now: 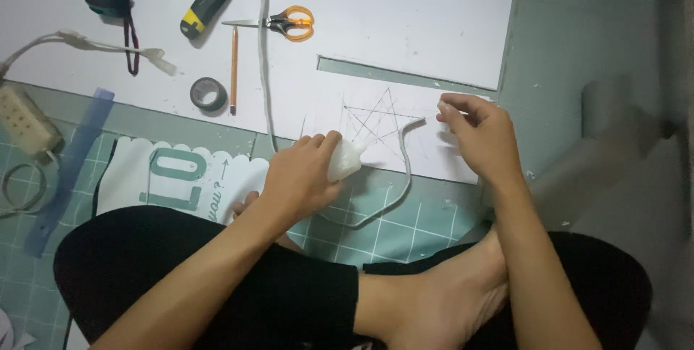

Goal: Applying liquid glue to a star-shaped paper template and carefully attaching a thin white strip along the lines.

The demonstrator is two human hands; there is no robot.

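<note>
The left hand (300, 180) wraps its fingers around a white glue gun (345, 160) at the star drawing (383, 129) on the white board (405, 24), while the right hand (481, 137) pinches the board's edge; best results probably come from a steady nozzle and a firmly pinned board.

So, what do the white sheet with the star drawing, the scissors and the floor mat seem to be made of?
The white sheet looks like matte foam board or thick card: a clean rectangular notch is cut in it. The scissors have shiny metal blades and glossy orange handles, probably plastic. The floor mat seems a dull green rubbery cutting mat with a printed white grid. The left hand holds a white, translucent-looking tool, likely plastic.
</note>
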